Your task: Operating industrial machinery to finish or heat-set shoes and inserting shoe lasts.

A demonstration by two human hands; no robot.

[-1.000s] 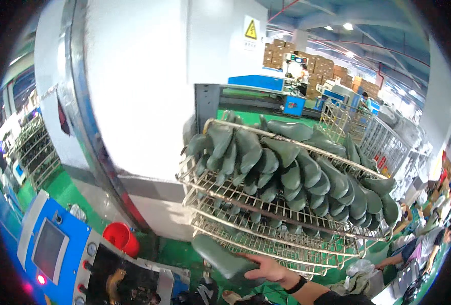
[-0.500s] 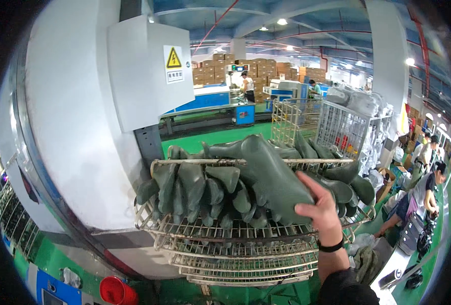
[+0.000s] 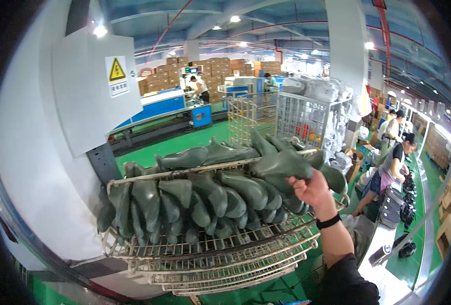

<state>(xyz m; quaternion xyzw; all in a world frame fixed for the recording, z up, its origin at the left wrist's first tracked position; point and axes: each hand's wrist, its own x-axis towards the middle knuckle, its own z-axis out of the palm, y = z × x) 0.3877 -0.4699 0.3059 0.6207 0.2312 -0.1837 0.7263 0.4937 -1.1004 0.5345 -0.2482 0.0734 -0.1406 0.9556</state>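
Note:
My right hand (image 3: pixel 312 192), with a black band at the wrist, is closed around the toe end of a dark green shoe last (image 3: pixel 281 165). That last lies over the right part of the rack's upper rail. Beneath and beside it, several more dark green shoe lasts (image 3: pixel 210 190) hang toe-down in a crowded row. They are carried by a cream wire rack (image 3: pixel 225 249) with stacked shelves. Other lasts (image 3: pixel 187 157) lie behind the top rail. My left hand is outside the picture.
A white pillar with a grey cabinet (image 3: pixel 90 91) stands close on the left. Behind the rack are wire carts, one a white cage (image 3: pixel 301 119) loaded with plastic-wrapped goods. At right, a co-worker (image 3: pixel 395 162) bends by a line of black items.
The view has turned right, so the rack appears further left. The last in my right hand has swung from upright across the rack to lying low along its right end.

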